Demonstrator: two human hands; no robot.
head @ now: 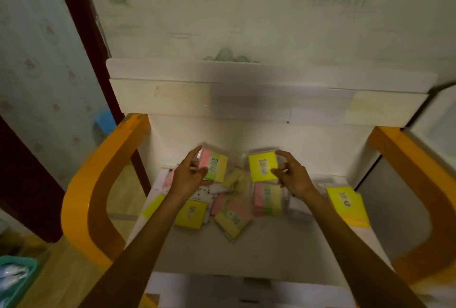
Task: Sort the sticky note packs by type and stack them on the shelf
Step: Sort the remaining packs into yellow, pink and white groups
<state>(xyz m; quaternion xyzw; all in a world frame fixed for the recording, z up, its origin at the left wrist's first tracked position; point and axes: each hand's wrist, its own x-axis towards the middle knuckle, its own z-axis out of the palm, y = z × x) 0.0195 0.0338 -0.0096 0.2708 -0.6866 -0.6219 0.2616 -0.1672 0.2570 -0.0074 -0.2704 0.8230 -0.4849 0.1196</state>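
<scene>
— What is each hand holding?

— The left hand (188, 175) has its grip closed round a striped pack (214, 168) of pink, green and yellow notes, thumb on the near face, fingers over the far left edge. The label reads 2209. The right hand (292, 175) pinches a plain yellow pack (262, 168) marked 2207 along its right edge.

— How do the two packs sit?

— Both are raised above the heap, faces turned toward the camera. The striped pack's bands run top to bottom, its top tipped toward 11 o'clock. The yellow pack is nearly square, so no long axis can be told; its top leans toward 12 o'clock.

— And the rest?

— A loose pile of packs (230, 205) lies on the white shelf (271, 253) under the hands: another striped pack (267, 199) flat at 5 o'clock of the held yellow one, a yellow pack (191, 214) beneath the left forearm, and a yellow one (348, 205) well apart at the shelf's right edge, long axis running 11 to 5.

— What frames the shelf?

— Orange curved side rails (84, 199) at 9 and 3 o'clock.
</scene>
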